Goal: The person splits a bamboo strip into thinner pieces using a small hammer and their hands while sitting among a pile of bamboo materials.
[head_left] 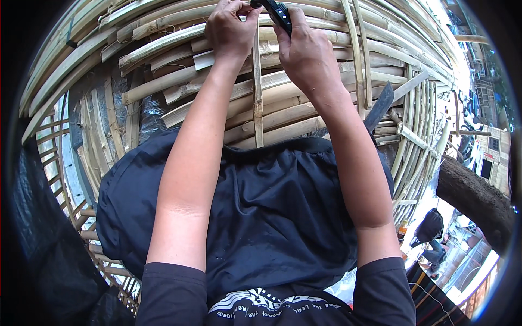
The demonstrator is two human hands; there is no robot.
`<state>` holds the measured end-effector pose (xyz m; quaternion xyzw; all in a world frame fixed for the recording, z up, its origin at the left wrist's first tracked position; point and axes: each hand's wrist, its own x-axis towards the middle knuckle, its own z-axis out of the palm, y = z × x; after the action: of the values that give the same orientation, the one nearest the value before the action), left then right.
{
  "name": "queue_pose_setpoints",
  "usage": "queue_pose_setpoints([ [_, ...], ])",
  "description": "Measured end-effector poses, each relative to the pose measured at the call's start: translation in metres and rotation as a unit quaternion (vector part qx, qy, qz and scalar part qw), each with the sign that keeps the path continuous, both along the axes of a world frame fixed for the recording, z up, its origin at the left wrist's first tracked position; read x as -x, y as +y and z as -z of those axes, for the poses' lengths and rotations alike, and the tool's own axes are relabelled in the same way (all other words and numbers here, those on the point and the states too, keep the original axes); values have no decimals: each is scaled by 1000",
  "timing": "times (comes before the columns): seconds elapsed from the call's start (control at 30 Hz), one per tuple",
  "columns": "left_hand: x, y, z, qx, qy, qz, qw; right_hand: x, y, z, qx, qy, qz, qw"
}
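Note:
At the top edge my right hand (310, 51) is wrapped round a black-handled tool (281, 19) with pale rivets. The tool's dark, rounded head is partly cut off by the frame, so its kind is unclear. My left hand (228, 24) is closed in a pinch right beside that head. Whatever its fingertips hold, if anything, is too small to make out. Both hands are over split bamboo strips (299, 100) laid side by side, and a thin upright bamboo strip (258, 92) crosses them between my forearms.
Beyond my right forearm lies a dark, flat blade-like piece (382, 103). Two narrow bamboo strips (359, 60) cross the slats there. Farther right are a thick log (473, 198), a bottle (402, 228) and a person (432, 239) below. Dark sheeting (43, 228) hangs at left.

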<state>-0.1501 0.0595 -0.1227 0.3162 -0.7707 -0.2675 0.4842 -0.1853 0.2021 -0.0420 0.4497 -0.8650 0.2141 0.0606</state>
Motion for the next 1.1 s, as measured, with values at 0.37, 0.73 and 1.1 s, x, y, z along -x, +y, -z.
queue_pose_setpoints([
  [0.37,-1,0,-2,-19,41,7,999,-13,3,-2,105,-70,-18,992],
  [0.73,0,-1,-3,-10,34,5,999,-15,1,7,196,-54,-29,979],
  [1.1,-1,-1,-4,9,51,15,999,-17,0,15,180,-9,-16,983],
])
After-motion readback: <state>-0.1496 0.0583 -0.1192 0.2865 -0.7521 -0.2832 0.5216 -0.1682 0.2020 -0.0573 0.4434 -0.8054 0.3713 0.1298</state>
